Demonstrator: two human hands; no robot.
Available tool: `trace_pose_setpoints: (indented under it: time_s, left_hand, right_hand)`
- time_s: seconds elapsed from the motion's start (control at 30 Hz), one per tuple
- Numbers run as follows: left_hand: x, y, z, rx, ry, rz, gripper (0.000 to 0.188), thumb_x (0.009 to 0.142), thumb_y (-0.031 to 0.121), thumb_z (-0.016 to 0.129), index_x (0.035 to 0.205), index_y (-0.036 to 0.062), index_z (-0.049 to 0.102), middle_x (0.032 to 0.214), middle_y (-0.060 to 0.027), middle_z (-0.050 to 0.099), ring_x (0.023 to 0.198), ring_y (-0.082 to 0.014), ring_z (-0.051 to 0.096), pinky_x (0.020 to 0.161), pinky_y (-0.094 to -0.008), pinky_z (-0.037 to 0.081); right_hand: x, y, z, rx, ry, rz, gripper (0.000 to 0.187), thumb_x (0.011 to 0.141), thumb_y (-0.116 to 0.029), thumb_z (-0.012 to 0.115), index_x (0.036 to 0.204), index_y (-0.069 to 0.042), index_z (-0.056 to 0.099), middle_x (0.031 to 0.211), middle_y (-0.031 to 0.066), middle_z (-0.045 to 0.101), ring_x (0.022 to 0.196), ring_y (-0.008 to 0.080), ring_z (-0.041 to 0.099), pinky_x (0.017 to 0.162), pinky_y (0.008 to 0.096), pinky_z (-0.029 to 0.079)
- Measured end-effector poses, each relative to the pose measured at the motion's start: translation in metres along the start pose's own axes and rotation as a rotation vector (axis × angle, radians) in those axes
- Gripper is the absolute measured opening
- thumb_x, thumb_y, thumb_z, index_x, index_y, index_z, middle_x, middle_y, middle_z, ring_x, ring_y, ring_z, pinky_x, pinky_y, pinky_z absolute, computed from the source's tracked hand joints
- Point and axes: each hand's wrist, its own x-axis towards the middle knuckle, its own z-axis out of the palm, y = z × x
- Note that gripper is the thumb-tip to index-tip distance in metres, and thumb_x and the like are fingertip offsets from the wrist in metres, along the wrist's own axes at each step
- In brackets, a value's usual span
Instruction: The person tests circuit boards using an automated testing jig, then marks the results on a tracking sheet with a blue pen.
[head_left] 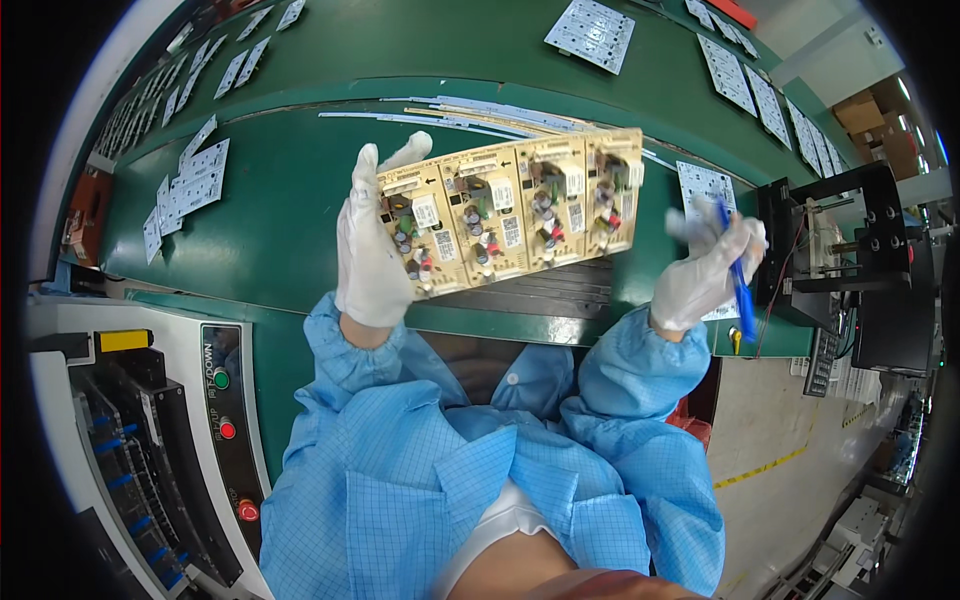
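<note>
Circuit panel [518,238] is gripped by the left hand [372,258], right hand [700,276] well apart, clasping a blue tool [743,297]

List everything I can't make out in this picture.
All in the head view:
- Yellow board: underside hidden, facing away.
- Strips: partly hidden behind the yellow board.
- Right hand: upper part blurred, probably by motion.
- Pen: both ends blurred, so the tip is unclear.
- White machine: cut off by the dark lens rim.

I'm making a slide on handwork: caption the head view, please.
Gloved left hand holds a tan circuit-board panel over a green bench; right hand holds a blue pen-like tool.
</note>
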Motion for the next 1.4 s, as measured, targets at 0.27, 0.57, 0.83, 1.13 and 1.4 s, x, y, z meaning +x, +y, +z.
trace_pose_setpoints:
  time_s: [0.27, 0.57, 0.83, 1.13, 1.4]
  left_hand:
    - [-0.011, -0.021, -0.042, 0.382, -0.128, 0.198, 0.064, 0.103, 0.037, 0.022, 0.095, -0.0073, 0.067, 0.087, -0.0145, 0.072, 0.074, -0.0202, 0.067, 0.077, -0.0253, 0.052]
    - [-0.003, -0.045, -0.048, 0.533, -0.176, 0.323, 0.032, 0.099, 0.018, 0.038, 0.109, -0.0077, 0.053, 0.090, -0.0153, 0.070, 0.075, -0.0224, 0.068, 0.075, -0.0314, 0.054]
    - [0.033, -0.051, -0.044, 0.398, -0.201, 0.099, 0.051, 0.099, 0.031, 0.043, 0.133, -0.0078, 0.041, 0.113, -0.0170, 0.065, 0.098, -0.0235, 0.064, 0.088, -0.0324, 0.048]
    - [-0.042, -0.033, -0.014, 0.430, 0.138, 0.223, 0.069, 0.100, 0.054, 0.022, 0.120, -0.0047, 0.054, 0.102, -0.0153, 0.069, 0.091, -0.0191, 0.066, 0.086, -0.0276, 0.050]
    - [-0.029, -0.020, -0.027, -0.113, 0.343, -0.039, 0.062, 0.101, 0.048, 0.031, 0.119, -0.0063, 0.056, 0.104, -0.0122, 0.066, 0.090, -0.0208, 0.066, 0.082, -0.0312, 0.054]
  right_hand:
    - [-0.046, -0.013, 0.006, 0.197, -0.449, 0.537, 0.041, 0.099, -0.042, 0.046, 0.104, -0.002, 0.043, 0.091, 0.0235, 0.069, 0.082, 0.0310, 0.069, 0.077, 0.0349, 0.054]
    - [-0.035, 0.023, -0.024, -0.783, -0.517, -0.721, 0.050, 0.074, 0.014, 0.050, 0.122, 0.002, 0.051, 0.112, 0.0214, 0.058, 0.100, 0.0411, 0.053, 0.085, 0.0430, 0.045]
    - [0.002, 0.051, 0.012, -0.684, -0.647, -0.641, 0.028, 0.084, 0.003, 0.042, 0.110, 0.001, 0.055, 0.106, 0.0233, 0.055, 0.094, 0.0377, 0.053, 0.082, 0.0418, 0.043]
    - [-0.006, 0.035, 0.011, -0.268, -0.641, -0.147, 0.021, 0.094, -0.014, 0.042, 0.103, 0.001, 0.053, 0.088, 0.0148, 0.052, 0.077, 0.0288, 0.054, 0.077, 0.0348, 0.043]
    - [0.023, 0.009, 0.034, 0.136, -0.467, 0.076, 0.052, 0.097, -0.051, 0.043, 0.097, 0.001, 0.048, 0.116, 0.0215, 0.058, 0.094, 0.0233, 0.061, 0.090, 0.0411, 0.049]
